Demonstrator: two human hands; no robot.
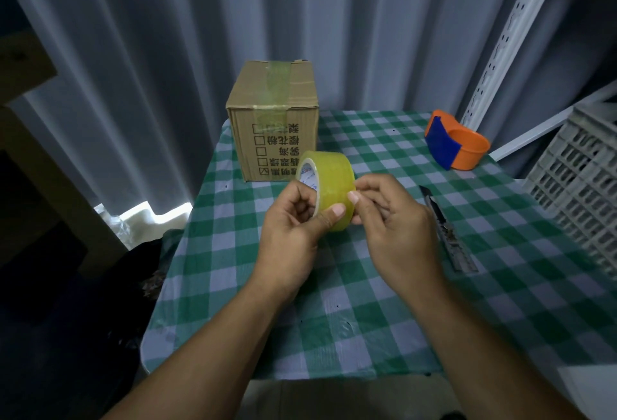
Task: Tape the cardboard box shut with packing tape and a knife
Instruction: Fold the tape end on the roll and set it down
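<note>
A yellowish roll of packing tape (pixel 331 179) is held above the table's middle. My left hand (pixel 293 229) grips it, thumb on the outer face and fingers curled into the core. My right hand (pixel 390 219) touches the roll's right side with thumb and fingertips pinched against the tape surface. The cardboard box (pixel 273 119) stands at the table's far left corner, flaps closed, with a strip of clear tape running over its top and down the front. A utility knife (pixel 447 232) lies on the cloth just right of my right hand.
The table carries a green and white checked cloth (pixel 367 319). An orange and blue tape dispenser (pixel 454 144) sits at the back right. A grey plastic crate (pixel 581 192) stands at the right edge. Curtains hang behind; the floor drops away left.
</note>
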